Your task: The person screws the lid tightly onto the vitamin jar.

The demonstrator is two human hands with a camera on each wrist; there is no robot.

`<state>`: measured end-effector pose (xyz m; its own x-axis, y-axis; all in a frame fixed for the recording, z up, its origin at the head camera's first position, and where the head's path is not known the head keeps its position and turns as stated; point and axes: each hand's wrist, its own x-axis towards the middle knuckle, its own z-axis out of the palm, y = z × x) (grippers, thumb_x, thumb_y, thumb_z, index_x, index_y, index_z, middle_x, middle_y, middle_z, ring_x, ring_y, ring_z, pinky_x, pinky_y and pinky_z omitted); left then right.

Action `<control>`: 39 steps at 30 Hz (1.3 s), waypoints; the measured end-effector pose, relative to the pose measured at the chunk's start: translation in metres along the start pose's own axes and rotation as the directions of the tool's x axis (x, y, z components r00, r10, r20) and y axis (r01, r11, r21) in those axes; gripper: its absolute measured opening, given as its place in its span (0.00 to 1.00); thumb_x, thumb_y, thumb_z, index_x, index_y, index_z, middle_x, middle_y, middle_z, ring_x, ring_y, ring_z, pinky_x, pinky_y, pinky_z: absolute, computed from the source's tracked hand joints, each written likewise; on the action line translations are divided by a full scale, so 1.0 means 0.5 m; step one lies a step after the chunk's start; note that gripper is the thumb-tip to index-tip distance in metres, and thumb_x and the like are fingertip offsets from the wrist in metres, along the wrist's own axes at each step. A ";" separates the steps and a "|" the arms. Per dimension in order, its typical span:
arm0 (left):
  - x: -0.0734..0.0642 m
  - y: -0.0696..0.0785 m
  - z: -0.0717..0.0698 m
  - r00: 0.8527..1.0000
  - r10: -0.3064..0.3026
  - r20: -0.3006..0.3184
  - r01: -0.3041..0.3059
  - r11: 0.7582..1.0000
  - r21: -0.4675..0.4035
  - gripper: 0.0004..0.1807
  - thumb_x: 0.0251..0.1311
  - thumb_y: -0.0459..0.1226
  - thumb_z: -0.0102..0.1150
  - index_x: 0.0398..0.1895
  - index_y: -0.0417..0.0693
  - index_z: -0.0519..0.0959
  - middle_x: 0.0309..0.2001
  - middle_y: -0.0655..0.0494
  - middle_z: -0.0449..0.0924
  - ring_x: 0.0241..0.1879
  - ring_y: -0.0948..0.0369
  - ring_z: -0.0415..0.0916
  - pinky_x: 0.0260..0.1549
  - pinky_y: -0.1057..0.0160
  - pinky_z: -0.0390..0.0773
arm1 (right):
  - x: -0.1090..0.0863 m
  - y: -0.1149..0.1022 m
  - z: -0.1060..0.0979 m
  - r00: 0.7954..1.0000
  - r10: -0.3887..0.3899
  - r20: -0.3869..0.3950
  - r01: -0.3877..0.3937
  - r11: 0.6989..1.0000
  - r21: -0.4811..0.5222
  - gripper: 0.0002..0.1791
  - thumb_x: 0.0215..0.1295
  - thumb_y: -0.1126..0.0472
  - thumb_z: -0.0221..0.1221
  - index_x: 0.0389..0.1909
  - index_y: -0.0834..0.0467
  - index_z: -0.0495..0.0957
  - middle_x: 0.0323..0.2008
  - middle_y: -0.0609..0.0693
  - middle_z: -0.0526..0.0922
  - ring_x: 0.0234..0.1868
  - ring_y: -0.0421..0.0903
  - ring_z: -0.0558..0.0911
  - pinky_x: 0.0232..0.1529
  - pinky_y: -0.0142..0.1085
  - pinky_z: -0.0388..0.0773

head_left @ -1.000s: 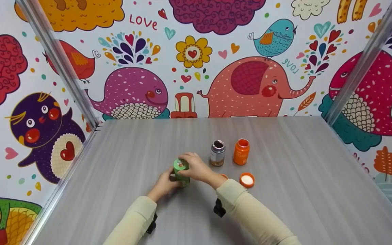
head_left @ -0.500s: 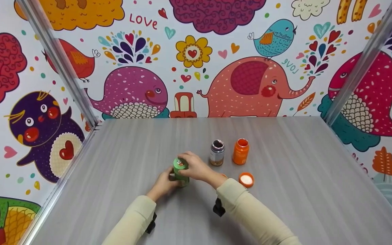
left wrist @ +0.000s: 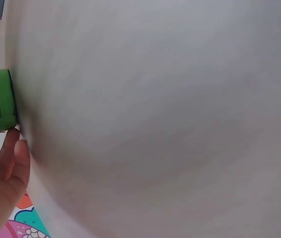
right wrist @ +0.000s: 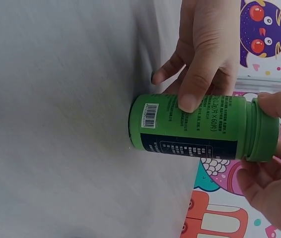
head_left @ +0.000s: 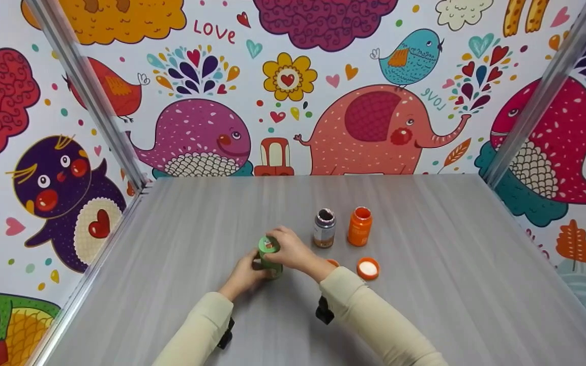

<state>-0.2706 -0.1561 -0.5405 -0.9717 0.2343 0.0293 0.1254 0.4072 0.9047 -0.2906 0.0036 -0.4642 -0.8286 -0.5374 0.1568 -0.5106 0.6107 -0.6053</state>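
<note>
Left hand (head_left: 247, 275): grip curled round green bottle (right wrist: 195, 124), upright on table (head_left: 425, 229), frame centre | right hand (head_left: 292, 249): grip pinching its lid (right wrist: 265, 131) | upturned orange cap (head_left: 368, 269), right of centre | open grey jar (head_left: 324, 232), open orange jar (head_left: 360, 229) beyond | patterned wall (head_left: 293, 119), top

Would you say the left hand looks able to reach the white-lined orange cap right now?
Probably not directly: the left hand grips the green bottle, and the right arm lies between it and the cap.

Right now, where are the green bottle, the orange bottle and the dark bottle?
Green bottle (right wrist: 187, 127), right wrist view: middle of its labelled body.
Orange bottle (head_left: 359, 230), head view: middle of its body.
Dark bottle (head_left: 325, 234), head view: its body, below the open mouth.
</note>
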 end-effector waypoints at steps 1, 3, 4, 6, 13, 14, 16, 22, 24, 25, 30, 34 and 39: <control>0.001 -0.002 0.000 1.000 0.002 0.003 -0.002 1.000 -0.010 0.34 0.52 0.32 0.62 0.62 0.30 0.60 0.54 0.32 0.69 0.48 0.42 0.73 0.46 0.49 0.74 | 0.000 -0.002 0.001 1.000 0.019 -0.004 -0.019 1.000 0.001 0.28 0.52 0.57 0.65 0.52 0.66 0.72 0.50 0.57 0.73 0.50 0.52 0.73 0.48 0.41 0.72; -0.001 -0.002 -0.001 1.000 0.016 0.008 -0.016 1.000 -0.006 0.34 0.52 0.31 0.61 0.62 0.29 0.59 0.54 0.31 0.69 0.48 0.42 0.73 0.46 0.49 0.74 | 0.001 -0.004 0.005 0.998 0.056 -0.018 -0.056 0.998 -0.003 0.28 0.52 0.55 0.66 0.52 0.65 0.73 0.49 0.56 0.73 0.49 0.52 0.72 0.48 0.42 0.72; -0.002 -0.001 -0.002 1.000 0.021 0.008 -0.021 1.000 -0.001 0.35 0.52 0.32 0.61 0.62 0.29 0.59 0.54 0.31 0.69 0.48 0.42 0.73 0.46 0.49 0.74 | 0.002 -0.004 0.008 0.997 0.073 -0.030 -0.073 0.997 -0.006 0.29 0.51 0.54 0.66 0.52 0.65 0.73 0.48 0.56 0.73 0.48 0.51 0.72 0.47 0.41 0.72; -0.004 0.000 -0.003 0.999 0.032 0.006 -0.032 0.999 0.007 0.36 0.52 0.33 0.62 0.62 0.30 0.59 0.54 0.32 0.69 0.48 0.43 0.74 0.46 0.50 0.74 | 0.002 -0.002 0.016 0.993 0.100 -0.064 -0.101 0.995 -0.011 0.29 0.50 0.52 0.66 0.51 0.63 0.73 0.46 0.54 0.73 0.46 0.50 0.72 0.45 0.41 0.72; -0.005 0.003 -0.002 0.997 0.071 -0.017 -0.070 0.997 0.014 0.38 0.50 0.41 0.65 0.62 0.32 0.62 0.57 0.34 0.68 0.56 0.43 0.68 0.54 0.47 0.67 | -0.007 0.014 0.040 0.990 0.120 -0.080 -0.107 0.984 0.145 0.44 0.52 0.47 0.64 0.63 0.66 0.57 0.62 0.63 0.61 0.61 0.59 0.62 0.58 0.50 0.62; -0.005 0.003 -0.001 0.997 0.075 -0.018 -0.075 0.997 0.022 0.38 0.50 0.42 0.65 0.62 0.32 0.62 0.57 0.35 0.68 0.57 0.43 0.67 0.55 0.46 0.66 | -0.010 0.018 0.041 0.991 0.115 -0.062 -0.101 0.976 0.195 0.48 0.52 0.46 0.64 0.66 0.66 0.52 0.65 0.64 0.56 0.64 0.60 0.58 0.61 0.52 0.58; -0.004 0.003 -0.001 0.997 0.073 -0.020 -0.073 0.997 0.033 0.38 0.51 0.42 0.65 0.61 0.32 0.63 0.57 0.35 0.68 0.57 0.44 0.66 0.56 0.46 0.65 | -0.017 0.029 0.040 0.995 0.101 -0.028 -0.087 0.947 0.308 0.52 0.53 0.47 0.64 0.69 0.64 0.45 0.69 0.63 0.50 0.68 0.60 0.52 0.64 0.54 0.52; -0.005 0.003 -0.001 1.000 0.029 -0.011 -0.029 0.999 0.034 0.34 0.52 0.39 0.64 0.60 0.34 0.64 0.53 0.36 0.71 0.49 0.46 0.74 0.48 0.50 0.73 | -0.035 0.053 0.031 1.000 0.001 0.029 -0.015 0.857 0.515 0.45 0.58 0.47 0.59 0.69 0.62 0.49 0.69 0.60 0.54 0.69 0.56 0.53 0.65 0.53 0.49; -0.006 0.003 -0.001 1.000 0.022 -0.015 -0.021 0.999 0.041 0.33 0.52 0.39 0.64 0.59 0.34 0.64 0.53 0.36 0.72 0.48 0.47 0.74 0.47 0.51 0.74 | -0.037 0.056 0.029 0.999 -0.009 0.050 -0.020 0.838 0.546 0.41 0.60 0.50 0.58 0.69 0.62 0.51 0.69 0.59 0.54 0.69 0.56 0.52 0.66 0.53 0.48; -0.006 0.003 -0.001 1.000 0.016 -0.018 -0.016 0.999 0.041 0.33 0.52 0.38 0.64 0.60 0.34 0.64 0.53 0.36 0.72 0.48 0.47 0.74 0.47 0.51 0.73 | -0.038 0.057 0.029 0.999 -0.014 0.052 -0.017 0.836 0.549 0.39 0.62 0.51 0.57 0.69 0.61 0.51 0.69 0.59 0.54 0.69 0.56 0.52 0.66 0.53 0.49; -0.007 0.004 0.000 0.999 0.035 -0.014 -0.035 0.999 0.029 0.33 0.51 0.37 0.64 0.59 0.33 0.64 0.52 0.36 0.72 0.46 0.47 0.75 0.45 0.51 0.75 | -0.037 0.063 0.035 0.999 -0.040 -0.023 0.046 0.857 0.513 0.32 0.64 0.60 0.54 0.66 0.67 0.57 0.65 0.64 0.60 0.67 0.59 0.57 0.65 0.52 0.53; -0.006 0.000 0.001 0.998 0.052 -0.019 -0.052 0.998 0.024 0.33 0.50 0.36 0.64 0.58 0.32 0.65 0.50 0.35 0.72 0.44 0.47 0.76 0.43 0.52 0.75 | -0.034 0.062 0.044 0.991 -0.052 -0.121 0.097 0.909 0.405 0.31 0.61 0.61 0.58 0.61 0.71 0.61 0.60 0.66 0.67 0.63 0.60 0.64 0.62 0.52 0.58; -0.004 -0.003 0.000 0.998 0.056 -0.015 -0.056 0.998 0.010 0.33 0.50 0.35 0.64 0.59 0.31 0.64 0.51 0.34 0.71 0.45 0.46 0.76 0.44 0.51 0.75 | -0.028 0.053 0.052 0.972 -0.051 -0.227 0.117 0.950 0.290 0.32 0.55 0.59 0.63 0.56 0.72 0.66 0.51 0.64 0.73 0.54 0.58 0.72 0.55 0.50 0.66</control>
<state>-0.2687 -0.1572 -0.5422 -0.9661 0.2432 0.0863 0.1814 0.4021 0.8975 -0.2865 0.0124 -0.5026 -0.8322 -0.4213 0.3605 -0.5156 0.3487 -0.7827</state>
